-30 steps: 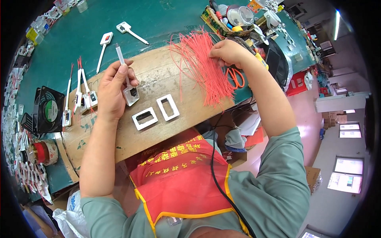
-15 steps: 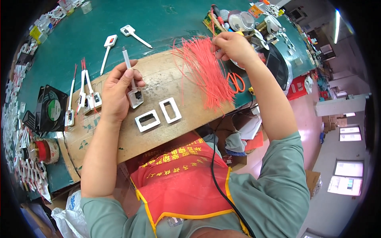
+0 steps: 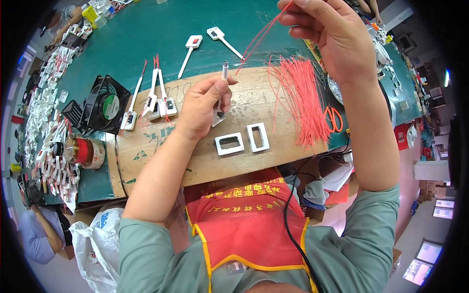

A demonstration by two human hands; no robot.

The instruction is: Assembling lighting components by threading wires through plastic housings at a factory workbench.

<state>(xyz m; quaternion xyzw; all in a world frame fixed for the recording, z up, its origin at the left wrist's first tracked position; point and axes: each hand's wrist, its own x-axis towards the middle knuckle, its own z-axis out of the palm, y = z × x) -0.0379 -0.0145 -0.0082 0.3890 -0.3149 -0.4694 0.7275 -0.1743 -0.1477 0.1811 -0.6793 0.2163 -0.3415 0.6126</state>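
My left hand [image 3: 198, 111] is closed round a white plastic housing with a long hollow stem [image 3: 225, 71]. The stem points up, and the square end below shows a dark part inside. Higher up at the right, my right hand [image 3: 337, 41] pinches a few thin red wires [image 3: 264, 35], whose loose ends hang down towards the stem's top, apart from it as far as I can tell. A large bundle of red wires [image 3: 307, 105] lies on the board. Two white rectangular frames, one lying sideways [image 3: 236, 150] and one lengthwise [image 3: 264, 145], rest nearer me.
Several stemmed housings with red wires [image 3: 129, 121] lie at the left, beside a black fan [image 3: 100, 105]. Two more housings [image 3: 194, 42] lie farther back. Orange-handled scissors [image 3: 334, 119] sit right of the bundle. A jar [image 3: 95, 152] and heaped white parts [image 3: 58, 171] line the left side.
My right hand has lifted from the bundle, up and away with a few red wires in it. My left hand still holds the housing. The whole view has shifted.
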